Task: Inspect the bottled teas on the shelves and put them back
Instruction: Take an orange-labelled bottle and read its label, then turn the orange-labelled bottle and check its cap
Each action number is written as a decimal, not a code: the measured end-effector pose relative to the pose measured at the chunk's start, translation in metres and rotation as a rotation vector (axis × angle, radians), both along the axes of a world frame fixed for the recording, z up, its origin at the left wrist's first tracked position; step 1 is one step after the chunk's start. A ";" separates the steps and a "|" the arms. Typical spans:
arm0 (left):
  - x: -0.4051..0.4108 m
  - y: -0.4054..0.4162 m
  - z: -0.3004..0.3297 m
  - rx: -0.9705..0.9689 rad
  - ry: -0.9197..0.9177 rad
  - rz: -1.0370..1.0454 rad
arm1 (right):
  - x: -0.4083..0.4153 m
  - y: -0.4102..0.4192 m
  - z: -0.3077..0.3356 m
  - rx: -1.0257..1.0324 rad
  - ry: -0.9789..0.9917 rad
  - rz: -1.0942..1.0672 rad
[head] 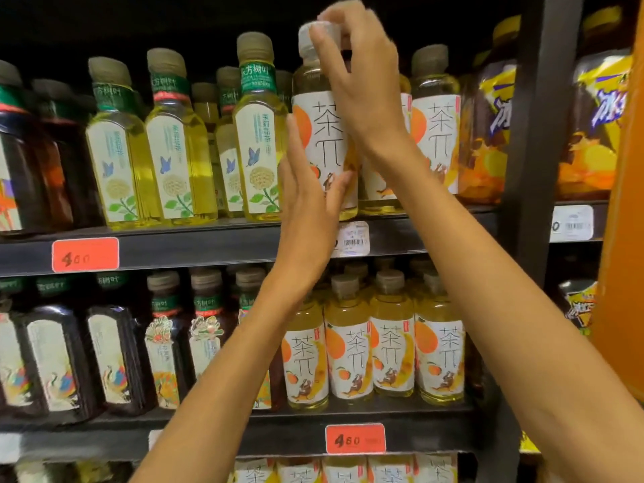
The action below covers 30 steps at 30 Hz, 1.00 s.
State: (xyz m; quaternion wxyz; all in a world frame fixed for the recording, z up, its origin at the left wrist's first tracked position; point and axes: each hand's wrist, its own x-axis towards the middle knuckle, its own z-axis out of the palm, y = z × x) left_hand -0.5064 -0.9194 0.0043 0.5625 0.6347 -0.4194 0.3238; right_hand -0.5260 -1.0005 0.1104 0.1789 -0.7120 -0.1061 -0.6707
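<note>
Right hand (362,81) pinches the white cap (315,33) of the tea bottle (322,134) on the upper shelf (209,244). Left hand (306,203), fingers straight, presses flat against its label.

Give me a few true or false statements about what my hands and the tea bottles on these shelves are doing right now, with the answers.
1. The right hand pinches the cap of the orange-label tea bottle. True.
2. The left hand is curled round a butterfly-label bottle. False: its straight fingers rest against the orange-label tea bottle's side.
3. The held bottle stands on the upper shelf. True, as far as its base shows.
4. The red price tag hangs directly below the held bottle. False: it sits far left, under the butterfly-label bottles.
</note>
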 end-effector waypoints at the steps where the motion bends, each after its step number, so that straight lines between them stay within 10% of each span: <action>1: -0.001 -0.001 -0.001 0.011 -0.021 0.051 | 0.000 -0.002 0.001 -0.034 0.023 -0.086; 11: -0.001 -0.001 0.001 0.135 -0.143 0.623 | 0.003 -0.025 0.008 -0.210 0.161 -0.581; 30: 0.001 -0.007 -0.007 0.120 -0.115 0.607 | 0.003 -0.046 -0.004 -0.044 0.198 -0.753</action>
